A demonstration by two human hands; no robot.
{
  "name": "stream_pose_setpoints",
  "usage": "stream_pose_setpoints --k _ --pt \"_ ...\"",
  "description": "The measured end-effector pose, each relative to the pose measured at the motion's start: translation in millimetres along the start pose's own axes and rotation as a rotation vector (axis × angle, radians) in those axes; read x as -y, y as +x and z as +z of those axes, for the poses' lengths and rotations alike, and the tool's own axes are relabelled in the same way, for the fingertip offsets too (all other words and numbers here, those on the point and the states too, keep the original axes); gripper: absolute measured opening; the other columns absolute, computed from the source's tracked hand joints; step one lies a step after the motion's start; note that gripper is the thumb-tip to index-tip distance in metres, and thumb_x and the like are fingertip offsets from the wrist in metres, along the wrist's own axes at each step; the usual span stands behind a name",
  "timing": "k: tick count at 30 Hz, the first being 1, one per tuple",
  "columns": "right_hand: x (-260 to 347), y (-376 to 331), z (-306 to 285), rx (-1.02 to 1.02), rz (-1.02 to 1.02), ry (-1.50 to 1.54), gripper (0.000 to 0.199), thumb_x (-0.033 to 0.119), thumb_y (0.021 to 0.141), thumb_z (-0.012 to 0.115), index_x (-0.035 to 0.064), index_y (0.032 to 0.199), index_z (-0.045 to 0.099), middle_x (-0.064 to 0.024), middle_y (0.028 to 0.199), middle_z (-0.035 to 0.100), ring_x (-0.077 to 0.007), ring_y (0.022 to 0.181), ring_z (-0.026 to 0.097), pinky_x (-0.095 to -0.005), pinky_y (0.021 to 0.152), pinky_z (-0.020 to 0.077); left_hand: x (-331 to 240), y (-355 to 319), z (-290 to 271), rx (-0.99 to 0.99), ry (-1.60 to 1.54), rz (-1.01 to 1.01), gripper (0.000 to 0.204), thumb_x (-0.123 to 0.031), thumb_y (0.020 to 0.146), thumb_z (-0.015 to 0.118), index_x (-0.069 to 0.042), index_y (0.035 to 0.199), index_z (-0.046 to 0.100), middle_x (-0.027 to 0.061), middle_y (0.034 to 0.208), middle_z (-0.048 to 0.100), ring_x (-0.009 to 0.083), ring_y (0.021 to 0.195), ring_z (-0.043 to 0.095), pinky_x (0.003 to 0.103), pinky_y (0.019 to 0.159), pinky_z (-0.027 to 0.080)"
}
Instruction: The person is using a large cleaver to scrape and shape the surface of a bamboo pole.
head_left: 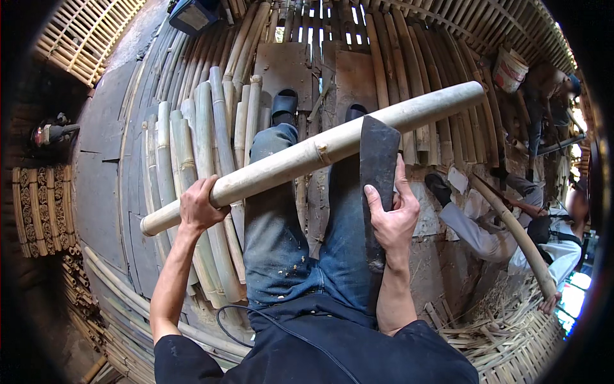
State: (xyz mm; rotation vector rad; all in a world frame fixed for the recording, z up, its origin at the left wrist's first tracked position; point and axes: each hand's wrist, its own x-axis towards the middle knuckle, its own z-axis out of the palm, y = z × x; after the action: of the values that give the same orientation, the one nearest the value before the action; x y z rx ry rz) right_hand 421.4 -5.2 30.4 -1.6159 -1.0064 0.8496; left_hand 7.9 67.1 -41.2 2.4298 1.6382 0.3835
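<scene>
A thick, pale bamboo pole [275, 171] slants across my lap, its right end higher in the picture than its left. My left hand [202, 203] is closed round it near the left end. In my right hand [393, 214] is a broad, dark machete [379, 157], its blade pointing away from me. My thumb rests on the blade's flat side, and the other fingers lie along its right edge. The blade's far end overlaps the pole from above; whether they touch, I cannot tell. Below the hand, the machete's lower part runs along my right forearm.
Several cut bamboo poles [206, 137] lie left of my legs, and more poles [416, 83] line the far side. On the right, a seated person [543, 243] holds a curved bamboo pole [517, 233]. Bamboo strips fill a woven basket [531, 349]. A white bucket [510, 69] stands far right.
</scene>
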Motion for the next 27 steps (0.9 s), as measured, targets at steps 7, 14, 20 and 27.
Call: stream_pose_setpoints --k 7,14,20,27 --pt "-7 11 -12 -0.085 -0.004 -0.096 0.077 0.000 0.097 0.076 0.0003 0.166 0.044 -0.0198 0.134 0.075 -0.0209 0.111 0.075 -0.0318 0.099 0.0588 -6 -6 6 -0.154 0.102 0.104 0.057 -0.019 0.072 0.090 -0.005 0.123 0.070 0.0158 0.107 0.075 0.0361 0.098 0.074 0.046 0.085 0.061" --pt "-8 -14 46 0.098 -0.035 -0.318 0.081 0.008 0.094 0.078 0.0216 0.167 0.048 -0.0224 0.115 0.081 -0.0236 0.092 0.079 -0.0400 0.081 0.0641 2 -13 9 -0.139 0.097 0.071 0.060 -0.016 0.070 0.091 -0.006 0.125 0.070 0.0160 0.110 0.076 0.0362 0.100 0.075 0.047 0.087 0.061" --pt "-22 4 24 0.026 -0.085 -0.158 0.079 0.006 0.094 0.078 0.0130 0.167 0.046 -0.0223 0.126 0.079 -0.0256 0.106 0.079 -0.0363 0.096 0.0629 0 -19 6 -0.098 0.088 0.040 0.059 -0.018 0.072 0.091 -0.007 0.126 0.070 0.0161 0.111 0.076 0.0366 0.101 0.075 0.047 0.088 0.061" --pt "-7 -13 46 0.080 -0.130 -0.326 0.082 0.010 0.096 0.075 0.0223 0.170 0.042 -0.0281 0.110 0.081 -0.0306 0.082 0.082 -0.0429 0.080 0.0647 -7 -11 8 -0.168 0.080 0.110 0.053 -0.017 0.075 0.086 -0.007 0.125 0.070 0.0150 0.106 0.075 0.0363 0.096 0.074 0.047 0.086 0.060"
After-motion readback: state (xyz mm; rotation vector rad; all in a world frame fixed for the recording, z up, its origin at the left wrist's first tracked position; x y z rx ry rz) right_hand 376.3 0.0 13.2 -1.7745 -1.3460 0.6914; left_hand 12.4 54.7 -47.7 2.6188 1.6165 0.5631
